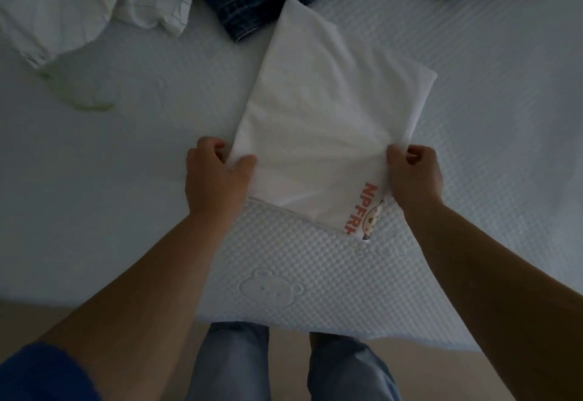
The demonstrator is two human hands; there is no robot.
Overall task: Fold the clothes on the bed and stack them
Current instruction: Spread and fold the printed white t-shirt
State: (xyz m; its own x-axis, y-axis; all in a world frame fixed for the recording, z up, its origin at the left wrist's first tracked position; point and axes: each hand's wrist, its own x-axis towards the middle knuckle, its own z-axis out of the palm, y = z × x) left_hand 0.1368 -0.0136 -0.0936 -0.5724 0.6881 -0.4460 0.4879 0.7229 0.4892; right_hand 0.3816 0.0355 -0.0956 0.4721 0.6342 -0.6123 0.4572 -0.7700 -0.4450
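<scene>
Early going: both hands, left hand (217,173) and right hand (413,173), pinched the near corners of the half-folded white shirt (325,123) at centre bed (489,100). Jeans (249,6) and more clothes waited unfolded at twelve o'clock; no stack showed.

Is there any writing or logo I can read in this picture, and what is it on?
"NPFR": orange capitals on the white T-shirt, near the right hand, running sideways; what follows is cut off at the fold.
Cartoon figure beside those letters: a picture, half hidden, with no words I can read.
Bear face pressed into the mattress cover: a sign only, no text.
</scene>
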